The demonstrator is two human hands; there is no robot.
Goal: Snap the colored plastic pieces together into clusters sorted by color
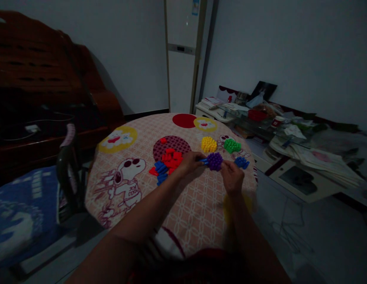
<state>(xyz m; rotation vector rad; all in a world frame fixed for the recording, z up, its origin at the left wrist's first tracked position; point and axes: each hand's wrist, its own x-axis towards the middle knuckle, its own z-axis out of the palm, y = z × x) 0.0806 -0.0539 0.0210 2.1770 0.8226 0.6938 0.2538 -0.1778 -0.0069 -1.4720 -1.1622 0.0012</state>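
My left hand [191, 162] is closed in a pinch on a small blue plastic piece [204, 161], which reaches toward a cluster of purple knobbly pieces [214, 161]. At that cluster's right edge is my right hand [232, 177], its fingers pressed together; what they grip, if anything, is hidden. Just beyond the right hand lies a group of blue pieces [242, 162]. Yellow pieces [208, 144] and green pieces [232, 146] form two more clusters behind the purple one. Left of my left hand, loose red pieces [173, 158] lie beside blue pieces [161, 169].
A patterned cloth covers the round table [198, 213]. To the left stand a chair with a blue cover [23, 209] and a dark wooden sofa [38, 67]. Along the right wall, a low cabinet [302, 179] carries papers, bags and a cup [277, 121].
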